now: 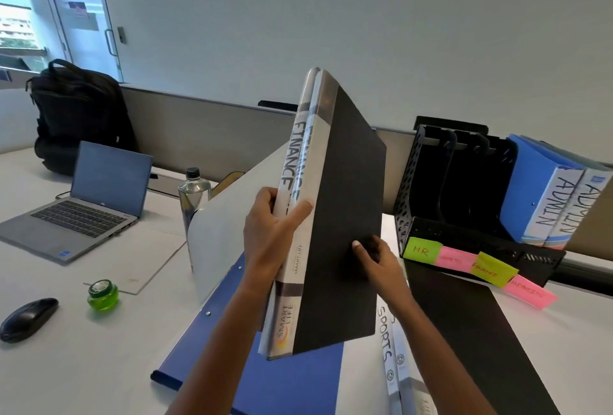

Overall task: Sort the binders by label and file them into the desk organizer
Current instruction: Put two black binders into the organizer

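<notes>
Two black binders with white FINANCE spines are held upright and tilted above the desk. My left hand grips their spines, thumb across the front. My right hand presses against the black cover from the right. The black mesh desk organizer stands at the right, with sticky labels HR, FINANCE and two pink ones along its front. Two blue ADMIN binders stand in its rightmost slot; the other slots look empty. SPORTS binders lie flat under my right arm. A blue binder lies flat below.
A laptop, a black mouse and a green jar sit at the left. A water bottle stands behind a grey divider panel. A black backpack rests at the back left.
</notes>
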### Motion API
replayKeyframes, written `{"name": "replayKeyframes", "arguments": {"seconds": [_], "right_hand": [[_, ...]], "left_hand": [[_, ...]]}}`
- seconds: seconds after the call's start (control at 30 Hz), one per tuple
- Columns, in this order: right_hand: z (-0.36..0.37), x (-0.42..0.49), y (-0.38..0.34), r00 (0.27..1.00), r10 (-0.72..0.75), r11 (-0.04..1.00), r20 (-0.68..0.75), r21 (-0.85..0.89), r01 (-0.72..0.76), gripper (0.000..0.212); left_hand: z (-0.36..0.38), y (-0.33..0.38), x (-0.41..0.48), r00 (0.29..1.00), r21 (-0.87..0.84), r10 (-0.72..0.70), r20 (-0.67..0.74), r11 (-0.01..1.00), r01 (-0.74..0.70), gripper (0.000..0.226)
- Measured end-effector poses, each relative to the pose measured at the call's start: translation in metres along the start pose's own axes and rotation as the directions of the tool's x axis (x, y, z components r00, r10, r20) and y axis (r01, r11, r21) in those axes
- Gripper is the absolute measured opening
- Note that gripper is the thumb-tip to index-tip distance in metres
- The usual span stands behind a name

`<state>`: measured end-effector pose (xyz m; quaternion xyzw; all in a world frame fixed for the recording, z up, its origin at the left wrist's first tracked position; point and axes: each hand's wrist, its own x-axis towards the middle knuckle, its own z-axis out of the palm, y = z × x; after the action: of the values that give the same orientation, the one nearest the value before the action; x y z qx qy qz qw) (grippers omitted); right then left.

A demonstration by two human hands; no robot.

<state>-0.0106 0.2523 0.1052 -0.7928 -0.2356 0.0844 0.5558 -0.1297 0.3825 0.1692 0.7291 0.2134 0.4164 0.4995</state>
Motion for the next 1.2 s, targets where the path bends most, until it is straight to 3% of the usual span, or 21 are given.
{"name": "replayKeyframes", "arguments": {"seconds": [0.1, 0.2, 0.3, 0.33, 0.4, 0.43, 0.53, 0.7, 0.83, 1.0, 1.13, 1.2], "right_hand": [[-0.034, 0.015, 0.007, 0.996, 0.026, 0.981, -0.084, 0.191, -0.009, 0.061], [-0.071, 0.026, 0.019, 0.99, 0.134, 0.919, -0.047, 0.38, -0.106, 0.079], [-0.105, 0.027, 0.031, 0.987, 0.119, 0.862, -0.109, 0.505, -0.048, 0.094], [-0.114, 0.026, 0.035, 0.982, 0.116, 0.85, -0.147, 0.526, -0.022, 0.089], [-0.129, 0.024, 0.043, 0.969, 0.113, 0.85, -0.221, 0.526, 0.021, 0.055], [-0.136, 0.024, 0.049, 0.957, 0.117, 0.86, -0.265, 0.509, 0.036, 0.043], [-0.153, 0.022, 0.068, 0.929, 0.095, 0.876, -0.359, 0.474, 0.094, 0.04], [-0.172, 0.017, 0.09, 0.937, 0.053, 0.889, -0.346, 0.444, 0.113, 0.034], [-0.175, 0.022, 0.098, 0.956, 0.072, 0.914, -0.285, 0.402, 0.051, 0.055], [-0.171, 0.027, 0.091, 0.95, 0.076, 0.979, -0.303, 0.204, -0.014, 0.052], [-0.159, 0.023, 0.075, 0.949, 0.081, 0.991, -0.306, -0.074, -0.109, 0.073], [-0.144, 0.013, 0.062, 0.961, 0.071, 0.98, -0.266, -0.163, -0.117, 0.078]], "left_hand": [[0.008, 0.003, 0.002, 0.998, -0.176, 0.039, 0.052, 0.984, -0.03, 0.028], [0.026, 0.001, -0.002, 0.99, -0.291, 0.085, 0.112, 0.956, -0.049, 0.025], [0.052, -0.004, -0.007, 0.974, -0.372, 0.114, 0.194, 0.928, -0.035, 0.026], [0.061, -0.005, -0.008, 0.968, -0.381, 0.118, 0.22, 0.924, -0.026, 0.027], [0.079, -0.01, -0.011, 0.958, -0.375, 0.112, 0.264, 0.927, -0.005, 0.028], [0.088, -0.012, -0.012, 0.953, -0.37, 0.11, 0.283, 0.929, 0.003, 0.029], [0.11, -0.022, -0.019, 0.935, -0.341, 0.112, 0.336, 0.94, 0.01, 0.035], [0.13, -0.04, -0.031, 0.91, -0.269, 0.084, 0.406, 0.962, 0.032, 0.082], [0.138, -0.044, -0.034, 0.913, -0.242, 0.039, 0.406, 0.968, 0.066, 0.089], [0.139, -0.047, -0.033, 0.926, -0.174, 0.028, 0.377, 0.984, 0.041, 0.086], [0.148, -0.045, -0.042, 0.974, -0.146, 0.039, 0.222, 0.989, -0.006, 0.053], [0.158, -0.041, -0.046, 0.988, -0.146, 0.041, 0.15, 0.989, -0.019, 0.047]]}}
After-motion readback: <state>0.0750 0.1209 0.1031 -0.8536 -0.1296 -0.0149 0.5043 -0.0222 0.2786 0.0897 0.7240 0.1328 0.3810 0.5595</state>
